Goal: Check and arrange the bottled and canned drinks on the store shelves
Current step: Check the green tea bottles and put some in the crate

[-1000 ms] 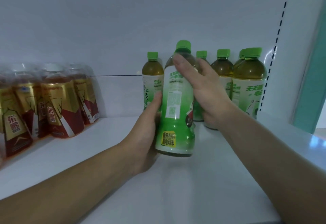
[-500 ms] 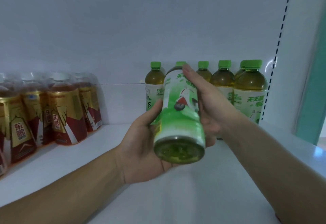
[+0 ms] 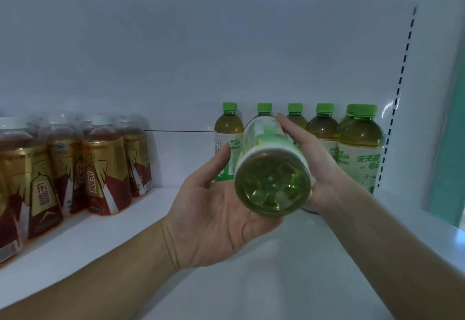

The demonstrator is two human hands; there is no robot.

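Here, tipped bottle (image 3: 267, 136), yellow-green liquid (image 3: 273, 185) inside

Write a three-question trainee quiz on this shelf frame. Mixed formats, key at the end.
1. True or false: the green tea bottle, held between the left hand and the right hand, is upright.
2. Which part of that bottle faces the camera? A) cap B) base C) barcode
3. Fill in: in the picture, the red-and-gold bottles stand to the ___ of the green-capped row.

Key: 1 false, it is tipped over. 2 B. 3 left.
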